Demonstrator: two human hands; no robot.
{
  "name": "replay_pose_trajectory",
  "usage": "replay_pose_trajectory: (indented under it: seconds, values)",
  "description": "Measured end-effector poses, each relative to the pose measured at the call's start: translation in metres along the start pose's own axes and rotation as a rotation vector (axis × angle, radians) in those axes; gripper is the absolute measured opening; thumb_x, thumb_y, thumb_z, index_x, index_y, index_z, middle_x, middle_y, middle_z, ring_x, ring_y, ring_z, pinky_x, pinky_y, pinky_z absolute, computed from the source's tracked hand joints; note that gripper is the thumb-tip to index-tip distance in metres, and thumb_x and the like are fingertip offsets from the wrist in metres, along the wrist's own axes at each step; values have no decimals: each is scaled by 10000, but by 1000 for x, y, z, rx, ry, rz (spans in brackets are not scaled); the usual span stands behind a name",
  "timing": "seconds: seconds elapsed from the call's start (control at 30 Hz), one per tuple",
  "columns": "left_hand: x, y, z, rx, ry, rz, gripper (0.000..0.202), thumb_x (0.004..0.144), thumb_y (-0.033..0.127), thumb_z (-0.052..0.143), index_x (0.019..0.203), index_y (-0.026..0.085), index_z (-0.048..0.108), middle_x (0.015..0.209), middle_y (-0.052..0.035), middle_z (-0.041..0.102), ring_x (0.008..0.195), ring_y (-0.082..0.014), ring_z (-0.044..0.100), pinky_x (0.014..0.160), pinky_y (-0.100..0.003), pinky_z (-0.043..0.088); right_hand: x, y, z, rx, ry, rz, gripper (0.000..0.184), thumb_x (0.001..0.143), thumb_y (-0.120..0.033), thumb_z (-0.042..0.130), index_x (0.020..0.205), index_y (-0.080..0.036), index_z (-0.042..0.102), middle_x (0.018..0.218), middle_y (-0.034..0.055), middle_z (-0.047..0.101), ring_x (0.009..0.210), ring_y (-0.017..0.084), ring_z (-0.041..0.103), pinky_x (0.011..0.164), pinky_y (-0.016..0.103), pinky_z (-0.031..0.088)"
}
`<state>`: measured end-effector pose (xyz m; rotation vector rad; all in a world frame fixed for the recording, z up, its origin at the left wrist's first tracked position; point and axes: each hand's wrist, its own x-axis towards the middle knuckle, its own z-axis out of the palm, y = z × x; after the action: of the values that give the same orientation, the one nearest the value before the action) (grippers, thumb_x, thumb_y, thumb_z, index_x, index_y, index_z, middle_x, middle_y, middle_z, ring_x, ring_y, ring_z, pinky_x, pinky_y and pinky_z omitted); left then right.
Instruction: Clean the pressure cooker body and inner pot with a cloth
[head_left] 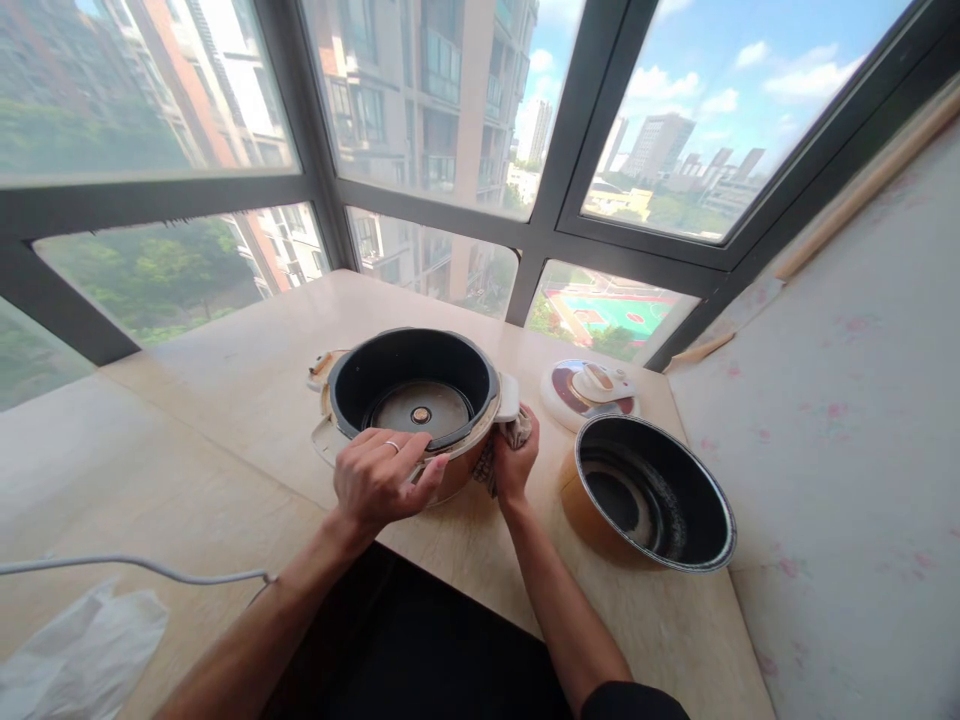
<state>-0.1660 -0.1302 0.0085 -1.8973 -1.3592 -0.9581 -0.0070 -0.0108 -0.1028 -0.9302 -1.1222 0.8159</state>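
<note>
An electric pressure cooker body (465,470) stands on the stone sill in front of me, without its lid. Its dark inside shows a round heating plate (397,408) with a small metal button in the middle. My left hand (382,475), wearing a ring, grips the near rim with the fingers curled over the edge. Under the white handle (508,398) on the right, my right hand (516,455) holds a crumpled patterned cloth (517,430) against the cooker's outer side. The palm side of the left hand is hidden.
To the right an inner pot (600,510) with a dark lining rests tilted on the sill. Behind it lies the white and brown lid (581,390). A grey cable (165,572) and a white plastic bag (90,640) are at the lower left. Windows and a flowered wall border the sill.
</note>
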Motion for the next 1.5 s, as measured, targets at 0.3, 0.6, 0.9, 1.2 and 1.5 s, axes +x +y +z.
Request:
replay_pose_trajectory:
  seconds: [0.3, 0.6, 0.9, 1.2, 1.5]
  values:
    - [0, -42, 1, -155, -9, 113, 168, 901, 301, 571, 888, 178, 685, 760, -28, 735, 637, -181, 675, 624, -323, 469, -127, -30, 25, -220, -28, -560, 588, 886, -169, 632, 1432, -255, 431, 1385, 159, 516, 1303, 301, 538, 1004, 558, 531]
    - [-1, -70, 3, -281, -46, 155, 233, 901, 303, 524, 907, 178, 721, 781, -47, 746, 651, -174, 682, 634, -307, 493, -66, -8, 36, -112, 264, -314, 508, 810, -239, 666, 1293, -176, 522, 1302, 164, 568, 1247, 277, 546, 1097, 532, 416]
    - [-1, -76, 3, -370, -67, 131, 258, 932, 295, 476, 927, 173, 703, 770, -53, 733, 647, -177, 663, 633, -311, 474, 52, -7, 10, -28, 97, 152, 410, 611, -344, 765, 925, -121, 626, 872, 74, 696, 747, 173, 611, 738, 332, 545]
    - [-8, -73, -1, -632, -28, -75, 463, 1023, 408, 365, 1152, 152, 729, 971, -107, 766, 929, -230, 728, 796, -363, 544, 12, -105, -38, -212, 474, -479, 511, 683, -213, 809, 1157, -113, 648, 1137, 163, 691, 1032, 292, 690, 958, 504, 555]
    - [-18, -75, -4, -995, 104, -471, 599, 1065, 467, 253, 1163, 118, 730, 998, -119, 763, 1015, -258, 718, 954, -443, 518, -5, -146, -18, -397, -721, -839, 470, 831, -148, 688, 1274, -173, 533, 1309, 186, 637, 1231, 271, 631, 988, 438, 566]
